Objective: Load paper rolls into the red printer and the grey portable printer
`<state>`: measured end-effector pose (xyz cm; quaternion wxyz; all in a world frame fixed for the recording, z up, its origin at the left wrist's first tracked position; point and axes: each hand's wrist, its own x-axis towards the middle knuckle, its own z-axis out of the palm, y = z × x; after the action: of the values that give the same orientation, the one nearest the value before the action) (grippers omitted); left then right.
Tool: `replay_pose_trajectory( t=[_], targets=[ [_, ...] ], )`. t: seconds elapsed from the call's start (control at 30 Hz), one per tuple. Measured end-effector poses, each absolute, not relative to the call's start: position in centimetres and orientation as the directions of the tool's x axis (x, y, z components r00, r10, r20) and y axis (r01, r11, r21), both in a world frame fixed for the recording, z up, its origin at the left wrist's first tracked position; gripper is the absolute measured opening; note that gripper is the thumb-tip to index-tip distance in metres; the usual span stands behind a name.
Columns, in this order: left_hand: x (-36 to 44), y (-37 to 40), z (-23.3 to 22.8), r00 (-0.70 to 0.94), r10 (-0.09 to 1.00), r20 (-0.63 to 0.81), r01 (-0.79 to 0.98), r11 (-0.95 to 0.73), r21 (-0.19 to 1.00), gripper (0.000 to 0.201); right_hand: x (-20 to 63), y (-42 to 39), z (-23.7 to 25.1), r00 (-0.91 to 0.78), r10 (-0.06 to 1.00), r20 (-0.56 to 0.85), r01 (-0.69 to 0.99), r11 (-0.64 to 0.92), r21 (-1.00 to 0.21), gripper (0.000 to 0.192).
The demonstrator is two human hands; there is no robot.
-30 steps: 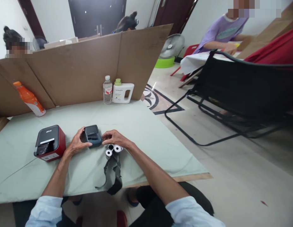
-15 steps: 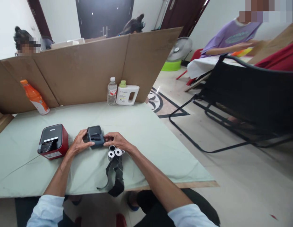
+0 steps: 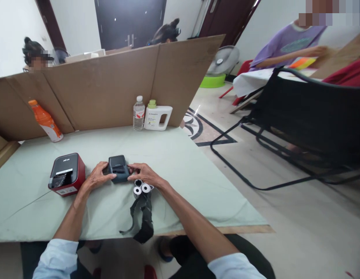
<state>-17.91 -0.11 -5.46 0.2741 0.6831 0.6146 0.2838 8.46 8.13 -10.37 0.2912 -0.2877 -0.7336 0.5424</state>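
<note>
A small dark portable label printer (image 3: 118, 167) rests on the pale green tablecloth, held between both hands. My left hand (image 3: 99, 175) grips its left side, thumb at the front lower corner. On the opposite side, my right hand (image 3: 143, 173) has its fingers and thumb closed on the printer's right edge. Just below my right hand sit several white paper rolls (image 3: 141, 188) with a dark strip (image 3: 144, 221) trailing toward the table's front edge. Left of my left hand stands a larger red and black printer (image 3: 66, 174).
A cardboard screen (image 3: 104, 89) lines the back of the table (image 3: 197, 186). Before it stand an orange bottle (image 3: 46, 121), a clear water bottle (image 3: 138, 113) and a white jug (image 3: 158, 117). To the right are a black chair (image 3: 302, 124) and a person in purple (image 3: 287, 46).
Both hands stay on the small printer, which keeps its place on the table. The view shifts slightly. At the right, the other person's arm has moved.
</note>
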Motion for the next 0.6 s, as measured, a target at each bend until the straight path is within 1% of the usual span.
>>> replay_pose_trajectory(
  t=[0.13, 0.3, 0.4, 0.5, 0.6],
  targets=[
    [-17.9, -0.1, -5.4, 0.077, 0.996, 0.054, 0.703, -0.093, 0.706, 0.062, 8.4, 8.1, -10.3, -0.664, 0.739, 0.116, 0.082, 0.226, -0.971, 0.055],
    [-17.3, -1.0, -5.4, 0.052, 0.996, 0.078, 0.687, -0.092, 0.721, 0.055, 8.4, 8.0, -10.3, -0.666, 0.74, 0.096, 0.059, 0.18, -0.982, 0.067],
    [-17.1, -1.5, -5.4, 0.033, 0.996, 0.088, 0.683, -0.086, 0.726, 0.053, 8.3, 8.1, -10.5, -0.667, 0.741, 0.076, 0.059, 0.155, -0.986, 0.069],
    [-17.3, -1.5, -5.4, 0.036, 0.996, 0.078, 0.654, -0.083, 0.752, 0.051, 8.3, 8.1, -10.7, -0.668, 0.741, 0.07, 0.053, 0.141, -0.989, 0.07],
    [-17.8, -1.0, -5.5, 0.036, 0.997, 0.07, 0.61, -0.077, 0.789, 0.042, 8.2, 8.1, -10.8, -0.661, 0.747, 0.073, 0.048, 0.138, -0.989, 0.071]
  ],
)
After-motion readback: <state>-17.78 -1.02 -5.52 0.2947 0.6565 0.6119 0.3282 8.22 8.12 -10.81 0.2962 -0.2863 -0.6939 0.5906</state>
